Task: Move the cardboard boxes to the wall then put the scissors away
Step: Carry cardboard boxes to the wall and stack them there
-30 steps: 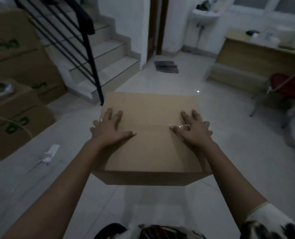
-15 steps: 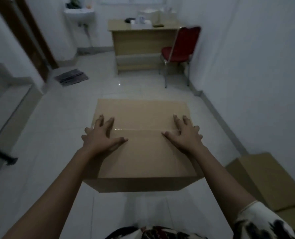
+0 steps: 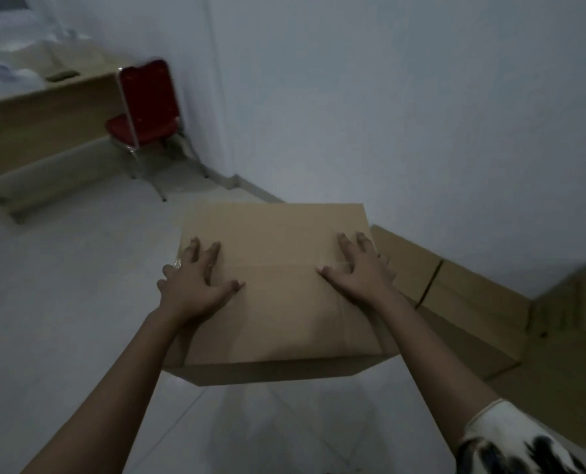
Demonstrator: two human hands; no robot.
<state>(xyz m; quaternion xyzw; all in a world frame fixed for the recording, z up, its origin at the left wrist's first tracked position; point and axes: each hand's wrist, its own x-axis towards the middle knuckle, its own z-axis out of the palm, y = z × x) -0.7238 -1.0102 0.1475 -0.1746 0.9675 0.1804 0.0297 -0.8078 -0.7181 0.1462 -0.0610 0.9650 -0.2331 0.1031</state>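
The left hand (image 3: 196,285) and the right hand (image 3: 356,271) are lying flat with fingers splayed, palms pressing on the top of the cardboard box (image 3: 278,309), one near each end. The box is sitting at the centre of the frame, its long axis running left to right. I cannot tell whether it is resting on the floor (image 3: 62,302) or hanging just above it. The wall (image 3: 387,114) is rising beyond it and to the right. A row of boxes (image 3: 473,299) is lining the wall at right, just beside the right hand's end, so that hand is nearer. A red chair (image 3: 144,107) and a counter (image 3: 45,124) are standing at upper left. No scissors are showing.
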